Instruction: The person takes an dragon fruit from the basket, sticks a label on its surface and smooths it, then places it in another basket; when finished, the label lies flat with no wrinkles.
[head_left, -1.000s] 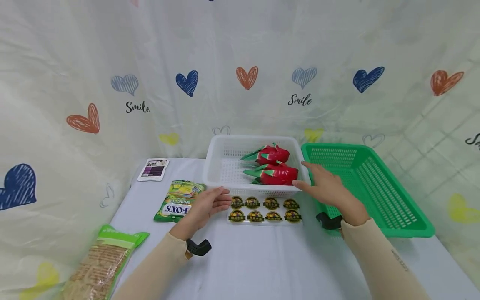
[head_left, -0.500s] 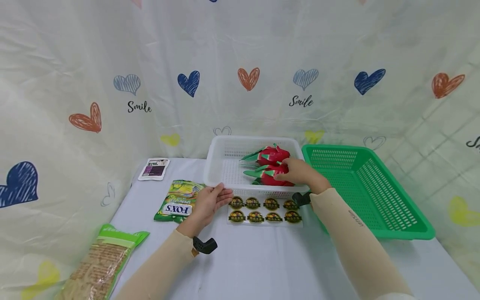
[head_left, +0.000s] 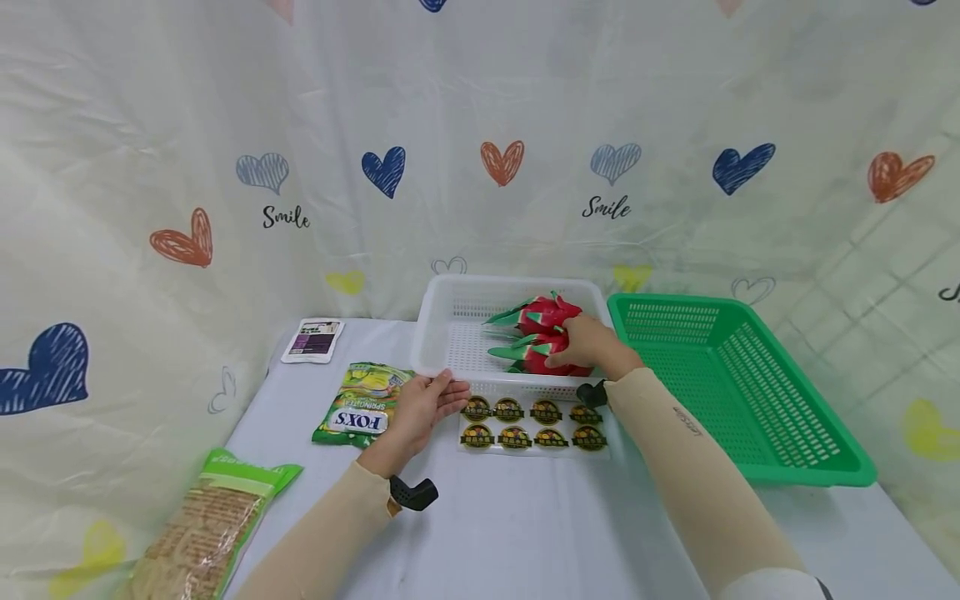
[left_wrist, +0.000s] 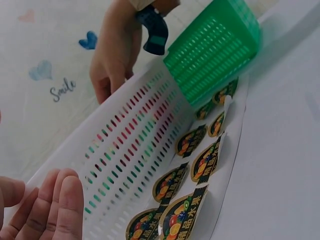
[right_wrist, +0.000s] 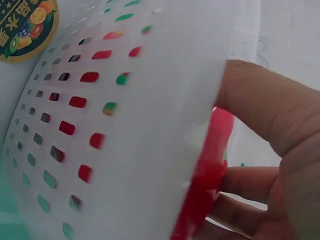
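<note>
Right hand (head_left: pixel 591 346) is pinching the near dragon fruit (head_left: pixel 538 359) in the white basket (head_left: pixel 517 380) (left hand (head_left: pixel 423 408) straight-fingered at its front), and imo a sloppy lift could knock the far fruit (head_left: pixel 552 312) right beside it.

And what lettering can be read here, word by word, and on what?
"Smile": twice on the backdrop; more lettering is cut off at the right edge.
"FOX'S": green packet, upside down.
"SPRING TEA": same packet.
"精品水果": fruit stickers.
Too small or blurred to read: green packet's finer print, white-and-purple packet, brown-filled bag, right sleeve.
</note>
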